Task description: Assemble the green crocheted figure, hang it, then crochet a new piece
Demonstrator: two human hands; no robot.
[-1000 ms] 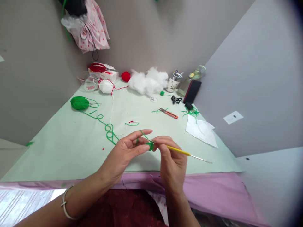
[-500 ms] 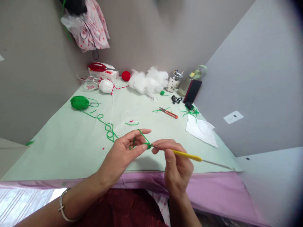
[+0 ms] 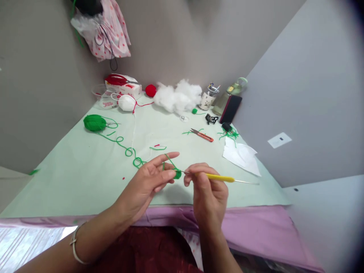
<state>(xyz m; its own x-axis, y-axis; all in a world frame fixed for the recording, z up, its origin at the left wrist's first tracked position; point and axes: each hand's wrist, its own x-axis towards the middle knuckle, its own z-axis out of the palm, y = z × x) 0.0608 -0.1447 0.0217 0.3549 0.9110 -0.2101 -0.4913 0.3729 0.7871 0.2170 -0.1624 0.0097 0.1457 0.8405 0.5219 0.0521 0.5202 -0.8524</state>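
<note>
Between thumb and fingers, my left hand (image 3: 152,177) pinches a small green crochet piece (image 3: 178,174). Green yarn runs over its raised index finger and down to the piece. My right hand (image 3: 209,191) grips a crochet hook (image 3: 218,177) by its yellow handle, and the thin metal tip meets the edge of the green piece. A bare metal shaft sticks out from the handle's other end. Loops of the yarn lie on the table beyond my left hand and lead back to a green yarn ball (image 3: 94,123).
Orange thread snips (image 3: 202,135) lie beyond my hands. Farther back are white stuffing (image 3: 178,96), a white yarn ball (image 3: 126,102), a red yarn ball (image 3: 150,90), red scissors (image 3: 117,79), a pen cup (image 3: 208,99), a phone (image 3: 231,109) and a bottle (image 3: 224,100). White paper (image 3: 241,154) lies at right.
The crochet hook and my right hand have shifted slightly left, and the hook looks more level. More of the green piece shows below my left fingertips.
</note>
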